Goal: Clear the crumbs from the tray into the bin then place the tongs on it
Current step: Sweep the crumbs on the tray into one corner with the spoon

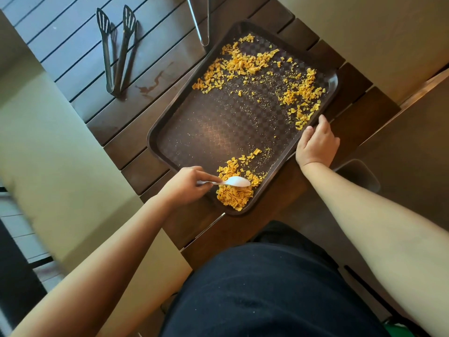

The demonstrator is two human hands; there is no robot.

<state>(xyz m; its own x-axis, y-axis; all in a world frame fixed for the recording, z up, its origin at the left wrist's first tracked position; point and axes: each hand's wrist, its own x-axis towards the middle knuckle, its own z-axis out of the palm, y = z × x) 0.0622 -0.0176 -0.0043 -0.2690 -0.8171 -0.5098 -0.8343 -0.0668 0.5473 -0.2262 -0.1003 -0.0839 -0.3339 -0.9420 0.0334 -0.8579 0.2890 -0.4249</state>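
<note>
Slatted table [155, 69], tray [155, 139] overhanging near edge.

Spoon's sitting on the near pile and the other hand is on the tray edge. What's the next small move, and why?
Probably reach the white spoon, held by the left hand, to the far crumbs and drag them toward the near pile. Crumbs are scattered along the far and right sides, and the right hand steadies the tray, so gathering should precede tipping.

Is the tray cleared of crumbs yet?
No. The tray still holds yellow crumbs along its far and right sides, plus a pile by the white spoon at the near corner.
</note>
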